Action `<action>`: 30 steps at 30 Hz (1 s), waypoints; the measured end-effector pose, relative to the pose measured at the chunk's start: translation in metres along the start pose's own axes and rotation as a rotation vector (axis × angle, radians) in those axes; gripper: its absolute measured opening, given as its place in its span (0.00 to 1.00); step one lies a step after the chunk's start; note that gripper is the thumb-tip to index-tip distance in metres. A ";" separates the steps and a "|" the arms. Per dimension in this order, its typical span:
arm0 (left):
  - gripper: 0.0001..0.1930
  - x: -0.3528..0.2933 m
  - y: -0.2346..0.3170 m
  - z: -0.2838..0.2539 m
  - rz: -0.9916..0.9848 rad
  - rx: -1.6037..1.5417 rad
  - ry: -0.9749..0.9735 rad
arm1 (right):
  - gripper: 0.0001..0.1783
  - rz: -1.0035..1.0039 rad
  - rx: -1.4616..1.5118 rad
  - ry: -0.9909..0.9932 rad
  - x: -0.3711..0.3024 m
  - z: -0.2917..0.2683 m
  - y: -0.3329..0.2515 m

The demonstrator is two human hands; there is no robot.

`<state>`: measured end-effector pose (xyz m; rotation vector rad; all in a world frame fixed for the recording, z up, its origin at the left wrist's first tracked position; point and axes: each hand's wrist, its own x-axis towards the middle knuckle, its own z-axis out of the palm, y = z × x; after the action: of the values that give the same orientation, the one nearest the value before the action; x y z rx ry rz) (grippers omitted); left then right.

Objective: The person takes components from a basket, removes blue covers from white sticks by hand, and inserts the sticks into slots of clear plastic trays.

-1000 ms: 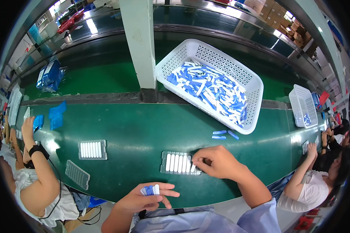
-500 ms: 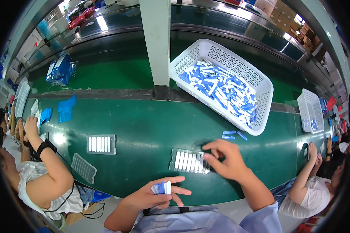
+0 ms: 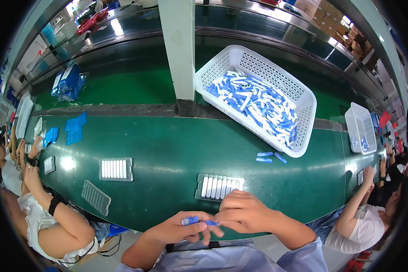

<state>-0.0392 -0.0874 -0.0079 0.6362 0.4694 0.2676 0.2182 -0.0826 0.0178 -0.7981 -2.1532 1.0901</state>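
My left hand (image 3: pixel 174 227), low and near the table's front edge, is closed around a few small blue-and-white plastic sticks (image 3: pixel 191 220). Its outer fingers stick out and look slightly blurred. Right beside it, my right hand (image 3: pixel 245 214) pinches the end of a blue stick (image 3: pixel 210 222) that reaches across from the left fingers. Just beyond the right hand lies a clear plastic tray (image 3: pixel 198 191), with several white sticks (image 3: pixel 214 187) side by side in its slots. The right hand hides the tray's near right corner.
A white perforated basket (image 3: pixel 310 120) heaped with blue and white sticks stands back right, against a pillar (image 3: pixel 177 54). Loose blue sticks (image 3: pixel 264 157) lie before it. Another filled tray (image 3: pixel 130 175) and a tray without sticks (image 3: pixel 96 198) lie left. People (image 3: pixel 68 222) sit on both sides.
My right hand has left the tray and come down to my left hand, now pinching a blue stick there. The left fingers have drawn in, and the sticks lie flatter.
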 end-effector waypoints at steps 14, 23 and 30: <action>0.13 0.009 0.001 0.015 0.218 0.204 0.367 | 0.13 0.386 0.169 0.346 -0.002 0.025 -0.017; 0.13 0.004 0.002 0.005 0.300 0.200 0.469 | 0.04 0.555 0.603 0.605 -0.011 -0.001 0.010; 0.15 0.003 -0.005 -0.001 0.284 0.085 0.473 | 0.11 0.675 -0.069 0.091 -0.004 -0.041 0.021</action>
<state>-0.0367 -0.0897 -0.0126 0.7247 0.8486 0.6785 0.2559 -0.0557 0.0194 -1.6451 -1.8877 1.2598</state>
